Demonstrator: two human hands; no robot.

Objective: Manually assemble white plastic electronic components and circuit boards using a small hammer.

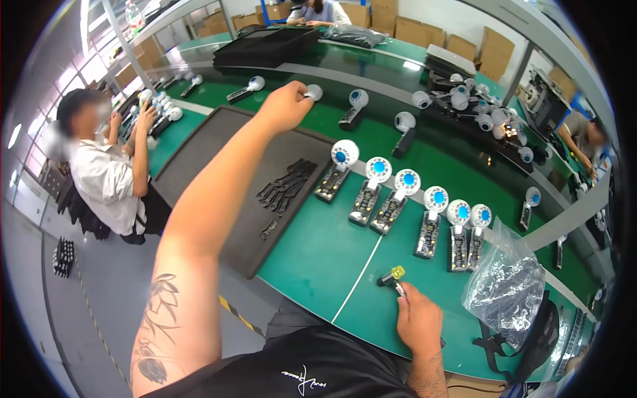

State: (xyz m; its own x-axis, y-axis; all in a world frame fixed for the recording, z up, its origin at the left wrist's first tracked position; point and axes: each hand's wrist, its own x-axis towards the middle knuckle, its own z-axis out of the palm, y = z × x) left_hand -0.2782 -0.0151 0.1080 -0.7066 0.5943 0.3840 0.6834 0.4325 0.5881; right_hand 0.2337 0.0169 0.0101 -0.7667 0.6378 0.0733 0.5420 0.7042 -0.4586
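Left hand [286, 106] at full reach, forearm passing over the tray [233, 247]. Fingers curled inward, tips at the near left edge of a white ball-headed unit [314, 92]. Ball shows just right of the fingertips; its handle does not show, probably behind the hand, so long axis cannot be told. Also cannot tell whether the grip has closed. Left hand is clearly the nearer to this unit; right hand is well apart, toward the body.

Right hand [419, 318]: fingers wrapped round the hammer [397, 273] by its handle. Shaft runs out of the fist away from the body and a little left; the black-and-yellow head sits just beyond the thumb.

Surroundings: a second unit [358, 99] lies right of the left hand, its handle slanting toward the body and slightly left. Black parts [286, 188] in the tray, nearer the body than the left hand. Foam stack [265, 48] beyond it.

In the way: a row of six units [407, 181], blue discs up, crosses the direct line between the hands. Clear bag [507, 285] right of the right hand.
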